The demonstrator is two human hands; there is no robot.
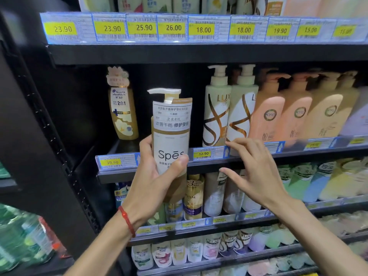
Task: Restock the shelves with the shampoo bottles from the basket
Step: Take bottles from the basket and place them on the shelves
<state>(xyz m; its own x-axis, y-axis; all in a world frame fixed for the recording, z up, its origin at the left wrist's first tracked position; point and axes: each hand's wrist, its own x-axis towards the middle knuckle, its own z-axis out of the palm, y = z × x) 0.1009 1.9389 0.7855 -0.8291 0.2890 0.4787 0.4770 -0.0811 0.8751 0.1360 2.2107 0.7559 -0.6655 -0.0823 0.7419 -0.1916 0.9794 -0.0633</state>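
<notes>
My left hand [153, 176] is shut on a white-and-gold Spes pump shampoo bottle [171, 134], held upright in front of the middle shelf [199, 166], just before a dark gap between bottles. My right hand [253, 170] hovers open to the right of the bottle, fingers spread, fingertips near the shelf's price strip below the Lux bottles [217, 116]. A golden Head & Shoulders bottle [123, 112] stands on the shelf left of the gap. The basket is not in view.
Peach and beige Kyio pump bottles [268, 116] fill the shelf's right side. Yellow price tags [173, 27] line the shelf edge above. Lower shelves hold several bottles and refill pouches [179, 251]. A black upright [49, 136] and green bottles [23, 236] are at left.
</notes>
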